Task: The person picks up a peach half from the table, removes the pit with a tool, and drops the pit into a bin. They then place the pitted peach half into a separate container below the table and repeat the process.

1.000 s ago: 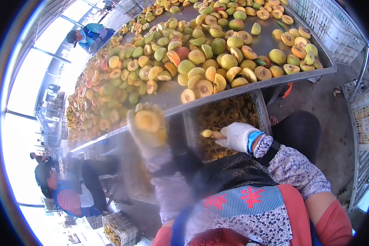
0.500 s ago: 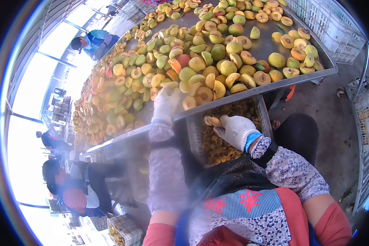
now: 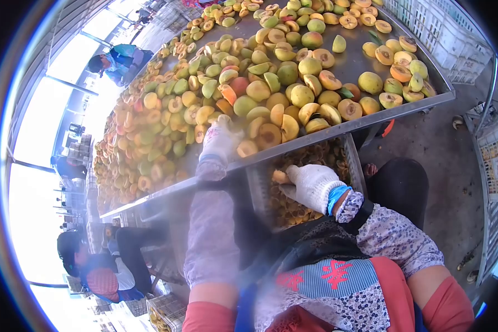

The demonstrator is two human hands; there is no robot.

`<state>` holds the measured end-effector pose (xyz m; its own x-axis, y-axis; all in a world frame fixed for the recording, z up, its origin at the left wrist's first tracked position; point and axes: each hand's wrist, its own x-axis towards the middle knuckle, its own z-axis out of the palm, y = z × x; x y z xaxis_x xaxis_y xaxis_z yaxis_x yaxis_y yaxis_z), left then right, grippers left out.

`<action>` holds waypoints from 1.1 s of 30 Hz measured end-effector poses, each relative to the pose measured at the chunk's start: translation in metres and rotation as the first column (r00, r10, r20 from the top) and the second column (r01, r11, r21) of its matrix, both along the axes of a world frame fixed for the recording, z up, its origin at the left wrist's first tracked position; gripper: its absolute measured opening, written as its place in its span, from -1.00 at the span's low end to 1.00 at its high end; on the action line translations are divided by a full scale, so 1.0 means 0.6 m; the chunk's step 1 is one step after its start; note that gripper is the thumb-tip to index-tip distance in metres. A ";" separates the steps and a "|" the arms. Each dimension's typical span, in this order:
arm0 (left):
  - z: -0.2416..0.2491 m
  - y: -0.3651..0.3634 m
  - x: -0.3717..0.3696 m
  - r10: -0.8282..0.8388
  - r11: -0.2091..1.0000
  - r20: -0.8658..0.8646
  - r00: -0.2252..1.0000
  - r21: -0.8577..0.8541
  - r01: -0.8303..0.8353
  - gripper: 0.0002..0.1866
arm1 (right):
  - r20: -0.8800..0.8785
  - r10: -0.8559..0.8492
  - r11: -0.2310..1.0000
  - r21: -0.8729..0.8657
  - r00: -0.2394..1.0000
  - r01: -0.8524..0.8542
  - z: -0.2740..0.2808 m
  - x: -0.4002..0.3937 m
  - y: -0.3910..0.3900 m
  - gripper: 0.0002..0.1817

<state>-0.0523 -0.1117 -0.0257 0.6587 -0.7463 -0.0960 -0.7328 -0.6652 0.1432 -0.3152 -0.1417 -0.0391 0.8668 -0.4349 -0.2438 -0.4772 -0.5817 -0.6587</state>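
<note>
My left hand (image 3: 220, 143), in a white knit glove, rests at the near edge of the heaped peach halves (image 3: 269, 136). Its fingers are curled in among the fruit, and haze blurs what lies inside them. My right hand (image 3: 314, 187), gloved alike with a blue band at the wrist, is closed around a small orange-brown piece (image 3: 280, 177) that sticks out past thumb and fingers. Below this hand stands a crate (image 3: 357, 163) full of small brownish pieces (image 3: 299, 213), under the rim of the metal table (image 3: 337, 130).
White plastic crates (image 3: 445, 41) are stacked beyond the table's right end. A metal rack with a crate (image 3: 493, 160) stands at far right. One person (image 3: 102, 265) sits to the left, another (image 3: 119, 62) works across the table. A crate (image 3: 169, 310) sits on the floor at lower left.
My left hand has shifted slightly left and down along the fruit's edge. My right hand has turned a little and lowered, still with the small piece in its fingers.
</note>
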 end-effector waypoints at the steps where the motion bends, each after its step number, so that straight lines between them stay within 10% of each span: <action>1: -0.014 0.003 0.011 -0.043 0.995 -0.021 0.999 -0.087 0.041 -0.53 | 0.007 -0.005 1.000 -0.001 1.000 0.005 0.003 0.000 0.000 -0.56; 9: -0.011 -0.002 0.020 -0.127 0.986 -0.107 0.986 -0.120 0.114 -0.35 | 0.087 -0.019 0.999 -0.049 0.996 0.023 -0.008 0.007 0.006 -0.58; 12: -0.009 0.037 0.032 -0.359 0.795 -0.231 0.904 -0.584 0.166 -0.47 | 0.256 -0.084 0.995 -0.038 0.963 0.097 -0.006 0.008 0.006 -0.62; 13: 0.014 0.040 0.006 -0.345 0.631 -0.820 0.458 -0.563 -0.533 -0.52 | 0.347 -0.131 0.989 -0.023 0.929 0.147 -0.005 0.010 0.007 -0.64; 17: 0.079 0.078 -0.098 -0.436 0.646 -0.867 0.240 -0.487 -0.587 -0.51 | 0.555 -0.214 0.971 0.035 0.803 0.235 -0.009 0.027 0.011 -0.65; 18: 0.057 0.072 -0.108 -0.426 0.644 -0.279 0.861 -0.762 0.072 -0.51 | 0.556 -0.215 0.971 0.036 0.803 0.235 -0.007 0.028 0.012 -0.65; 20: 0.060 0.074 -0.165 -0.488 0.491 -0.782 0.387 -0.613 -0.619 -0.52 | 0.628 -0.210 0.971 0.043 0.749 0.236 -0.005 0.029 0.016 -0.65; 24: 0.050 0.088 -0.176 -0.463 0.594 -0.791 0.399 -0.611 -0.523 -0.59 | 0.556 -0.214 0.971 0.030 0.803 0.237 -0.002 0.025 0.021 -0.64; 27: 0.041 0.083 -0.195 -0.407 0.550 -0.539 0.738 -0.789 -0.273 -0.47 | 0.441 -0.212 0.975 0.036 0.872 0.219 0.000 0.025 0.023 -0.63; 30: 0.016 0.077 -0.185 -0.390 0.468 -0.666 0.635 -0.738 -0.486 -0.39 | 0.447 -0.215 0.976 0.071 0.868 0.205 -0.012 0.028 0.034 -0.62; 33: 0.008 0.082 -0.184 -0.367 0.478 -0.502 0.783 -0.824 -0.304 -0.38 | 0.494 -0.205 0.978 0.142 0.845 0.154 -0.014 0.028 0.035 -0.62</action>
